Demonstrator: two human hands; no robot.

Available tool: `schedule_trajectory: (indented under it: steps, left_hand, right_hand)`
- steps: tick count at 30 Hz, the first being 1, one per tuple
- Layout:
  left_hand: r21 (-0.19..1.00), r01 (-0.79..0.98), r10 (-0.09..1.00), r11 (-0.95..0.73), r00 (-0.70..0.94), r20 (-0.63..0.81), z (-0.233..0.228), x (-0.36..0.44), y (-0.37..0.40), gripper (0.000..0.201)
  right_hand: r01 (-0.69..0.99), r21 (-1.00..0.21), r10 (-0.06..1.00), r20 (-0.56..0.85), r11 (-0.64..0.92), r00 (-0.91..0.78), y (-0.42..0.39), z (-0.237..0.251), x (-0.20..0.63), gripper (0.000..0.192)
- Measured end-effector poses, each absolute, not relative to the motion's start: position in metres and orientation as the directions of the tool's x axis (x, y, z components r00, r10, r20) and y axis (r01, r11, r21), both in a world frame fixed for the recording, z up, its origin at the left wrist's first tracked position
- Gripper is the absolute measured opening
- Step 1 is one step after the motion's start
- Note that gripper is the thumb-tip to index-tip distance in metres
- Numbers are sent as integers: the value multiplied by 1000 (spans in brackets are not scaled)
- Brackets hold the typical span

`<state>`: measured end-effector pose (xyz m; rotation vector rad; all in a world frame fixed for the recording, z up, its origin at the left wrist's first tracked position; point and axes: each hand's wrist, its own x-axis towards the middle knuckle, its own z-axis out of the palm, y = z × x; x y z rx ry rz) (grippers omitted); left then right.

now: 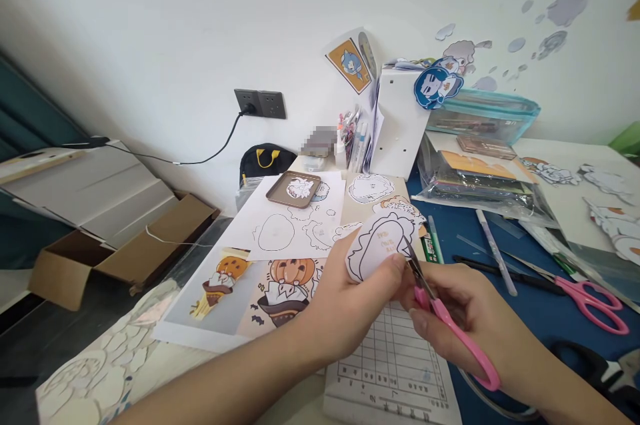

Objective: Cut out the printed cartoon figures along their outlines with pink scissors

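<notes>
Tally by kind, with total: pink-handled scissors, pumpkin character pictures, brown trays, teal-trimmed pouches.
Pink-handled scissors: 2 (one in the right hand, one on the blue surface)
Pumpkin character pictures: 2 (left one, right one)
Brown tray: 1
Teal-trimmed pouch: 1
Total: 6

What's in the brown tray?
A white cutout with a drawing lies in the tray; whatever is directly beneath it is covered and can't be seen.
</notes>
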<state>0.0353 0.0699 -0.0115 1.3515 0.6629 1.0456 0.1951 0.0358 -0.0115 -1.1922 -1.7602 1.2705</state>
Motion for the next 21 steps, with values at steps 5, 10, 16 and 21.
schedule_trajectory:
  steps: [5,10,16,21]
  left_hand:
    - [975,-208,894,-84,417,166,-10,35,70,16]
    - [980,-185,895,-69,423,143,-5,35,72,18]
    - [980,-187,867,-60,478,144,0,33,74,23]
    - [981,-184,845,-59,514,147,1,32,73,25]
  right_hand:
    - [304,-942,917,7,139,-399,39,-13,197,29]
    - [306,-940,901,1,148,-433,40,-13,200,23]
    - [305,-940,897,4,154,-442,43,-12,201,22]
    - [325,-931,897,3,163,-442,44,-18,203,29]
